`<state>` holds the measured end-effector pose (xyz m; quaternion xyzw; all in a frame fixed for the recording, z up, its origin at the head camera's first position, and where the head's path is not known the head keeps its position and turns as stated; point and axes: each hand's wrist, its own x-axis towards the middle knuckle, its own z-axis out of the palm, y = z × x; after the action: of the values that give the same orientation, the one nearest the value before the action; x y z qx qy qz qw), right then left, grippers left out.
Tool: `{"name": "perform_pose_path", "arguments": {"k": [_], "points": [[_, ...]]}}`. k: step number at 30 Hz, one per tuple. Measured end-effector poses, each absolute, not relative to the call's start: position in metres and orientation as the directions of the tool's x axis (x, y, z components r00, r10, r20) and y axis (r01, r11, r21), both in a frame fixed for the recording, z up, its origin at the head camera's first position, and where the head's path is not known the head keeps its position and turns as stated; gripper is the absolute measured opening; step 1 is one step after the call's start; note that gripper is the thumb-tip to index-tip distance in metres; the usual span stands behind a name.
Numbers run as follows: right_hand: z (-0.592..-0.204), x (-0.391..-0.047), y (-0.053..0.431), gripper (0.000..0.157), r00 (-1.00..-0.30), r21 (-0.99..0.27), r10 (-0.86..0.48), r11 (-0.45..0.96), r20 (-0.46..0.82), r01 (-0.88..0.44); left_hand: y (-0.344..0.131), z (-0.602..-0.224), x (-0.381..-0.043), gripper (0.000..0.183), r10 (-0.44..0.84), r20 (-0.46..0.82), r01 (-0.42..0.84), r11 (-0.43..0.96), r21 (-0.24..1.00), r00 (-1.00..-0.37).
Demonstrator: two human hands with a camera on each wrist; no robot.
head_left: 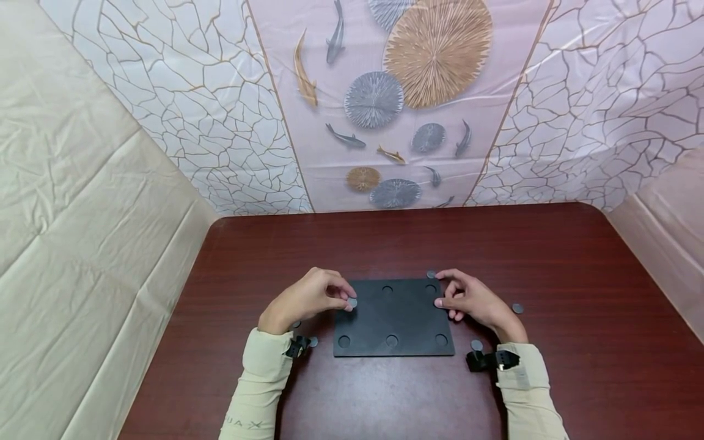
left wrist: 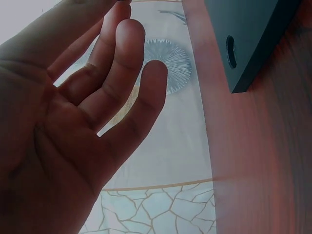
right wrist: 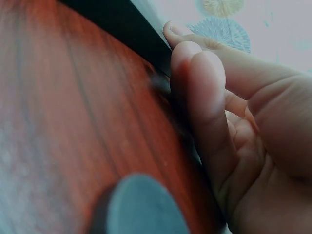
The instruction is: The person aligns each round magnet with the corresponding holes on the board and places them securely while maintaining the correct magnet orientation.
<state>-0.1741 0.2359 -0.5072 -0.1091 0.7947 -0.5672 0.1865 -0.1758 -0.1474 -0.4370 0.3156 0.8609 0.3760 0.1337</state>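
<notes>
A dark rectangular board (head_left: 412,315) with round recesses lies on the table. My left hand (head_left: 310,296) is above the board's left edge and pinches a small grey disc (head_left: 352,302) between thumb and fingertips. In the left wrist view the board's corner (left wrist: 241,80) shows beyond the loosely bent fingers; the disc is out of sight there. My right hand (head_left: 473,299) is at the board's right edge, with the thumb over that edge. Its index fingertip reaches close to another grey disc (head_left: 431,274) behind the board's far right corner; whether they touch is unclear.
On the right of the reddish-brown table (head_left: 594,366) lie two grey discs, one farther out (head_left: 517,308) and a nearer disc (head_left: 476,345) beside the right wrist strap. Two more are by the left wrist, a disc (head_left: 313,341) and a partly hidden disc (head_left: 297,324). Patterned cloth (head_left: 220,110) hangs behind.
</notes>
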Motion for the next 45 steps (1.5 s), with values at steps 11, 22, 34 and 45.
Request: {"name": "perform_pose_path", "arguments": {"k": [11, 22, 34, 45], "points": [[-0.511, -0.174, 0.234, 0.061, -0.908, -0.941, -0.377, 0.336, -0.181, 0.048, -0.143, -0.444, -0.176, 0.012, 0.646, 0.004, 0.442, 0.518, 0.733, -0.764], [-0.509, -0.171, 0.236, 0.063, -0.906, -0.947, -0.389, 0.317, -0.169, 0.041, -0.139, -0.447, -0.176, 0.013, 0.639, 0.000, 0.462, 0.556, 0.691, -0.769], [-0.509, -0.174, 0.236, 0.062, -0.909, -0.931, -0.375, 0.363, -0.183, 0.038, -0.134, -0.444, -0.175, 0.013, 0.643, -0.007, 0.480, 0.579, 0.659, -0.766], [-0.510, -0.176, 0.236, 0.061, -0.909, -0.935, -0.380, 0.353, -0.174, 0.032, -0.130, -0.441, -0.172, 0.014, 0.641, -0.014, 0.499, 0.611, 0.615, -0.768]]}}
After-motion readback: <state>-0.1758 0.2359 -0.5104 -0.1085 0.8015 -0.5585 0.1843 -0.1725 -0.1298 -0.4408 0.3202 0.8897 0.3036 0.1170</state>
